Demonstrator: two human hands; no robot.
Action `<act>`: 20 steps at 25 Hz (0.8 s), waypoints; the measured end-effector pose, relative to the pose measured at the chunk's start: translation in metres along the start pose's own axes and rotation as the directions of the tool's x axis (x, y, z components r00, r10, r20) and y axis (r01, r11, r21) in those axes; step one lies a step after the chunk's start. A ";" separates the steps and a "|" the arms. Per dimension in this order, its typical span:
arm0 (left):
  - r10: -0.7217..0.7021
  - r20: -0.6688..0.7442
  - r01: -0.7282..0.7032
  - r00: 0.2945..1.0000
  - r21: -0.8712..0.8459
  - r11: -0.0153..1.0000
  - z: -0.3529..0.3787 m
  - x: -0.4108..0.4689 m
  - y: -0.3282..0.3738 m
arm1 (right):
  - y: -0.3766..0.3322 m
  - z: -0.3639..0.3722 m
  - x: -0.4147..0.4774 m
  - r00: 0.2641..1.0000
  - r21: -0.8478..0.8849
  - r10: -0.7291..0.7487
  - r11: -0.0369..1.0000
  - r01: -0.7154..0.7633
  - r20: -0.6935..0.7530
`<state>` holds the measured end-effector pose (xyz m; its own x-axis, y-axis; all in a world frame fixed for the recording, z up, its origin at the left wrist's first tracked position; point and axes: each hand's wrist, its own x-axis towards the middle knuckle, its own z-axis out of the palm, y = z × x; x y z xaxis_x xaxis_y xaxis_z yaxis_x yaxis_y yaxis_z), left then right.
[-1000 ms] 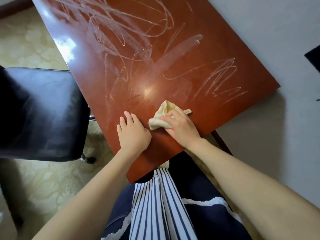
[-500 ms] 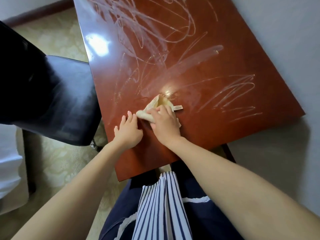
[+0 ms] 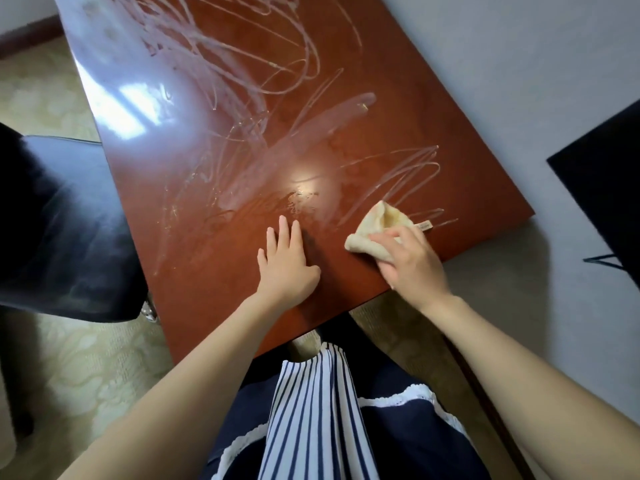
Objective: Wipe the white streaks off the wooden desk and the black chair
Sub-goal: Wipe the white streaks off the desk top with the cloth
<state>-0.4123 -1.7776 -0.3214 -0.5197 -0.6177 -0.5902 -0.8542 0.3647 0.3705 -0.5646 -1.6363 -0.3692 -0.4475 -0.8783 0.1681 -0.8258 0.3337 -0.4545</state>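
The reddish wooden desk is covered with white scribbled streaks, thickest across its far half. My left hand lies flat on the near part of the desk, fingers straight. My right hand grips a crumpled beige cloth and holds it against the desk near the near right edge, beside a zigzag streak. The black chair stands at the desk's left side; faint pale smears show on its seat.
A grey wall runs along the desk's right side. A black object juts in at the right edge. Pale patterned carpet covers the floor. My striped and navy clothing fills the bottom centre.
My right hand has carried the cloth rightward, away from my left hand, toward the desk's near right edge. The left hand stays flat on the desk.
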 end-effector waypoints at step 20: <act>0.020 0.105 -0.029 0.994 0.087 0.996 -0.022 -0.002 -0.002 | -0.054 0.023 -0.003 0.984 0.245 -0.042 0.970 -0.001 0.173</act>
<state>-0.4088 -1.7924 -0.3055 -0.5351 -0.5338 -0.6547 -0.8366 0.4421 0.3234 -0.5104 -1.6598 -0.3655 -0.3463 -0.9375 0.0337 -0.7162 0.2410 -0.6550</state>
